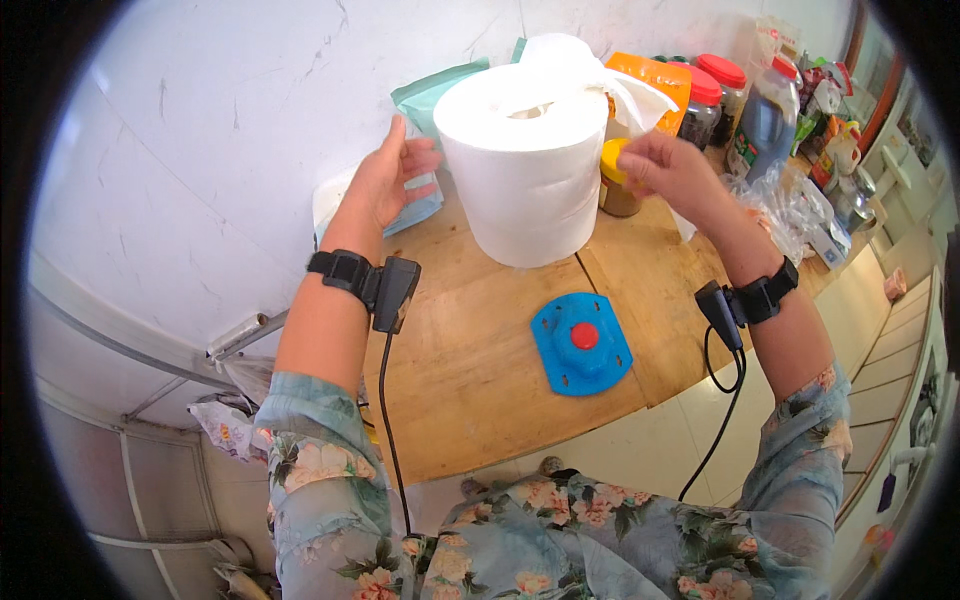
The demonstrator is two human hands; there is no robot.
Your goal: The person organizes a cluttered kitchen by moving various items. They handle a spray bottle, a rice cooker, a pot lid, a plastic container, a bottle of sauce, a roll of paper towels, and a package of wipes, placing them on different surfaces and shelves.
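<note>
A large roll of white paper [525, 187] stands upright on the wooden table [465, 375], its loose end bunched over the top and hanging to the right. My left hand [397, 169] is just left of the roll, fingers apart and holding nothing. To the right of the roll, my right hand [664, 169] has its fingers bent together in front of a jar with a yellow lid [613, 157]; whether it pinches anything is unclear. Nearer to me lies a blue base with a red round knob [584, 336].
Behind the roll are a green packet [435, 94] and an orange pouch [652, 75] by the wall. Red-lidded jars [721, 71], a large bottle of dark liquid [769, 112] and crumpled clear plastic [780, 214] stand at the right. A metal tube [238, 335] juts out at the left.
</note>
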